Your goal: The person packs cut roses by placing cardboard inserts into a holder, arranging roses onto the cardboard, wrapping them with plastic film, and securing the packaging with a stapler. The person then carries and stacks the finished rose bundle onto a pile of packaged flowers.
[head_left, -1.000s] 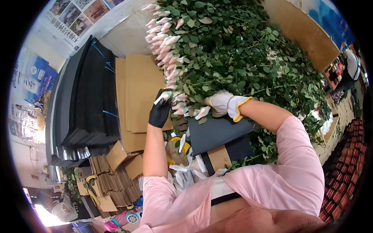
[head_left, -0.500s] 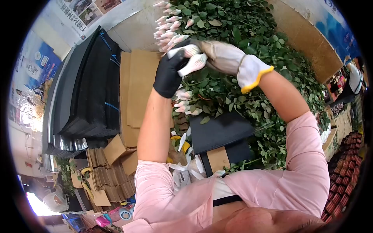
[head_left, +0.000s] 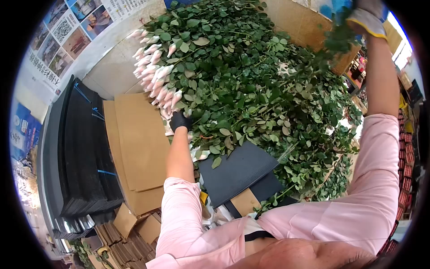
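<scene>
My left hand [head_left: 180, 121], in a black glove, reaches to the lower end of a row of rose heads [head_left: 154, 74] wrapped in white sleeves. Its fingers are hidden among the heads and leaves, so their grip does not show. Far off at the top right is my right hand [head_left: 367, 15], in a pale glove with a yellow cuff, partly cut off and blurred. It is closed on leafy rose stems [head_left: 339, 38], smeared by motion. Between the hands lies a large heap of roses [head_left: 251, 85], heads to the left, leaves spreading right.
Dark corrugated sheets [head_left: 237, 172] lie at the heap's near edge. On the left stand brown cardboard sheets [head_left: 141, 143] beside a tall stack of black sheets [head_left: 85, 152] with blue ties. Folded cardboard [head_left: 130, 244] is piled below. A wall bounds the heap behind.
My hands were together over the heap with sleeved rose heads between them. My right hand has swung up and right with stems; my left has dropped to the row of heads. The view has shifted.
</scene>
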`<state>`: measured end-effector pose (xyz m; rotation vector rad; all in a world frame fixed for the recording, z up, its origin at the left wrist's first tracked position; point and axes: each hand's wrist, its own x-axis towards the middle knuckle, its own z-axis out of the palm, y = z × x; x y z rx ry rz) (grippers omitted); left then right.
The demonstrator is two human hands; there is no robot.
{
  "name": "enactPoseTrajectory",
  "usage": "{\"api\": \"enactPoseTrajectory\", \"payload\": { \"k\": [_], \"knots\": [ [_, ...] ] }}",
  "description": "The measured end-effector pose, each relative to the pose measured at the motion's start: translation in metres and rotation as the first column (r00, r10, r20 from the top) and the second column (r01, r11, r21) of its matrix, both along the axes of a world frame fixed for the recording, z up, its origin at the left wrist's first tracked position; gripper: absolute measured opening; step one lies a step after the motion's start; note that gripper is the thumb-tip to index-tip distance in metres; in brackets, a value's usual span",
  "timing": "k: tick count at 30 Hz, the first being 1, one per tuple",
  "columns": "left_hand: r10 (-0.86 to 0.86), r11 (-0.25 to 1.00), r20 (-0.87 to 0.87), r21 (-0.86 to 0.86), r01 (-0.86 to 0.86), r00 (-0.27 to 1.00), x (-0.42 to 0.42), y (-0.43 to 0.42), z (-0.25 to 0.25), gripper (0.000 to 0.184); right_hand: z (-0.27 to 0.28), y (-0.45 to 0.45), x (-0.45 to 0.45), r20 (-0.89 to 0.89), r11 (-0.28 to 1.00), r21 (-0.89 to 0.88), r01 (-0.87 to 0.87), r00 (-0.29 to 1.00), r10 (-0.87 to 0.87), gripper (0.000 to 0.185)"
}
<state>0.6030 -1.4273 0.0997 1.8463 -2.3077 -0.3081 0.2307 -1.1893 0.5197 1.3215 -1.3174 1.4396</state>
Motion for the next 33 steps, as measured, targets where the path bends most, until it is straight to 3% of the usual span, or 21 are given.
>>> {"api": "enactPoseTrajectory", "payload": {
  "k": [5,7,8,10,12,13,14,15,16,17,18,20,21,23,25,26,27,29,30,32,33],
  "knots": [
    [-0.053,0.999,-0.06,0.0,0.053,0.997,0.017,0.019,0.041,0.051,0.032,0.068,-0.056,-0.149,0.992,-0.126,0.014,0.988,-0.033,0.045],
    [-0.216,0.971,-0.075,-0.121,0.206,0.974,0.031,0.042,0.079,0.05,0.05,0.098,-0.067,-0.297,0.983,-0.16,-0.085,0.954,0.034,0.049],
    [-0.222,0.974,-0.066,-0.055,0.218,0.973,0.037,0.057,0.101,0.047,0.058,0.11,-0.069,-0.432,0.973,-0.147,-0.176,0.897,0.097,0.051],
    [-0.256,0.966,-0.064,0.024,0.258,0.965,0.05,0.09,0.126,0.048,0.052,0.126,-0.057,-0.773,0.931,0.051,-0.362,0.576,0.266,0.056],
    [-0.347,0.936,-0.169,0.001,0.352,0.923,0.075,0.117,0.114,0.053,0.005,0.13,-0.03,-0.933,0.948,0.232,-0.216,0.228,0.28,0.053],
    [-0.388,0.917,-0.266,-0.02,0.397,0.882,0.086,0.129,0.108,0.054,-0.017,0.139,-0.019,-0.51,0.822,0.322,-0.47,0.645,0.569,0.051],
    [-0.188,0.878,-0.437,0.326,0.349,0.88,0.09,0.137,0.109,0.053,-0.039,0.147,-0.008,0.133,0.671,0.207,-0.712,0.7,0.702,0.049],
    [0.068,0.703,-0.515,0.632,0.326,0.854,0.092,0.145,0.107,0.052,-0.055,0.142,0.008,0.232,0.723,0.315,-0.615,0.789,0.569,0.056],
    [0.186,0.636,-0.693,0.625,0.452,0.697,0.099,0.155,0.092,0.047,-0.07,0.135,0.035,-0.059,0.765,0.587,-0.265,0.928,0.367,0.063],
    [0.318,0.578,-0.811,0.577,0.577,0.492,0.101,0.163,0.078,0.041,-0.088,0.126,0.059,-0.31,0.715,0.699,-0.007,0.898,0.312,0.07],
    [0.457,0.506,-0.861,0.458,0.73,0.223,0.089,0.178,0.096,0.039,-0.108,0.112,0.079,-0.387,0.651,0.757,0.057,0.842,0.376,0.077],
    [0.45,0.385,-0.829,0.515,0.766,0.331,0.085,0.181,0.094,0.04,-0.149,0.076,0.107,-0.402,0.558,0.83,-0.019,0.673,0.621,0.074],
    [0.413,0.296,-0.813,0.546,0.784,0.41,0.085,0.181,0.093,0.041,-0.176,0.059,0.124,-0.293,0.483,0.865,-0.138,0.642,0.708,0.068],
    [0.31,0.407,-0.772,0.635,0.657,0.554,0.055,0.214,0.125,0.03,-0.225,0.036,0.155,-0.089,0.283,0.925,-0.255,0.577,0.812,0.058],
    [0.358,0.434,-0.843,0.531,0.728,0.401,0.037,0.225,0.113,0.031,-0.265,0.026,0.174,0.073,0.045,0.979,-0.2,0.546,0.835,0.058],
    [0.36,0.383,-0.803,0.591,0.71,0.474,0.034,0.22,0.116,0.035,-0.279,0.022,0.173,0.077,0.044,0.978,-0.204,0.55,0.832,0.058],
    [0.22,0.518,-0.805,0.574,0.634,0.55,0.035,0.214,0.101,0.037,-0.29,0.017,0.169,0.08,-0.022,0.994,-0.108,0.57,0.818,0.056],
    [0.194,0.471,-0.763,0.624,0.623,0.617,0.056,0.183,0.072,0.039,-0.253,0.017,0.172,0.099,-0.146,0.989,0.023,0.63,0.77,0.047],
    [0.299,0.492,-0.751,0.65,0.579,0.589,0.068,0.167,0.053,0.041,-0.255,0.01,0.163,0.102,-0.087,0.995,-0.055,0.604,0.791,0.041],
    [0.305,0.606,-0.832,0.545,0.579,0.464,0.082,0.146,0.047,0.04,-0.241,-0.001,0.146,0.131,-0.006,0.98,-0.198,0.623,0.771,0.034],
    [0.22,0.794,-0.882,0.41,0.449,0.417,0.078,0.143,0.052,0.039,-0.221,-0.003,0.138,0.369,-0.06,0.895,-0.443,0.656,0.658,0.033]
  ]
}}
